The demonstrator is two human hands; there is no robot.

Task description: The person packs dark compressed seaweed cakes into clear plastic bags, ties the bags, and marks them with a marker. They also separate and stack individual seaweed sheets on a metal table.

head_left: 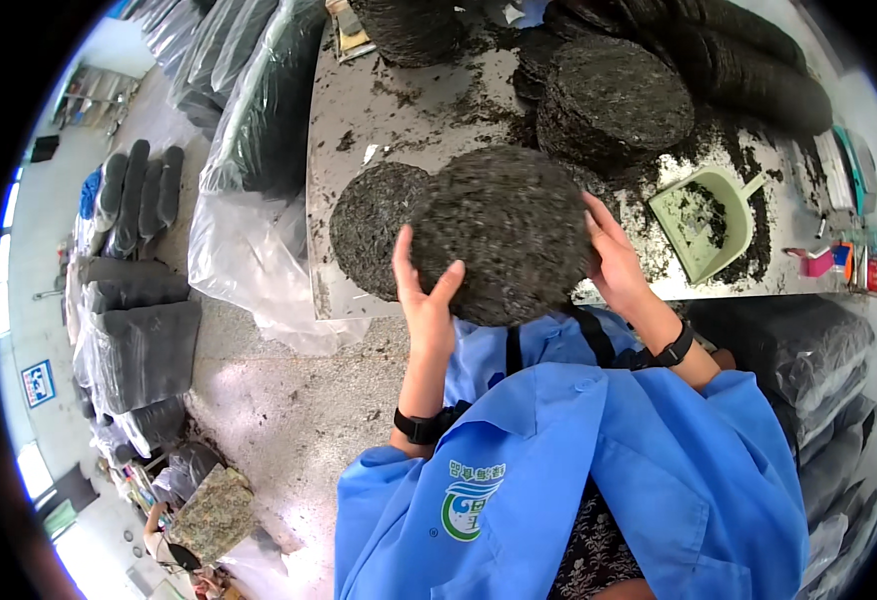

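Observation:
A round, dark dried seaweed cake [504, 235] is held up over the front edge of the table, between both my hands. My left hand [427, 300] grips its left rim, thumb on the upper face. At the opposite rim my right hand [617, 262] is closed, its fingers partly hidden. Behind the held cake, to the left, another seaweed cake [374, 225] lies on the tabletop. A thick stack of round seaweed cakes [614, 105] stands further back, right of centre. Blue sleeves and dark wristbands show on my arms.
A pale green dustpan [704, 225] with dark crumbs lies right on the white table [354, 120]. More seaweed stacks [409, 30] and long dark rolls [749, 75] fill the back. Plastic-wrapped bundles [269, 110] stand left. Another person [164, 535] is at the lower left.

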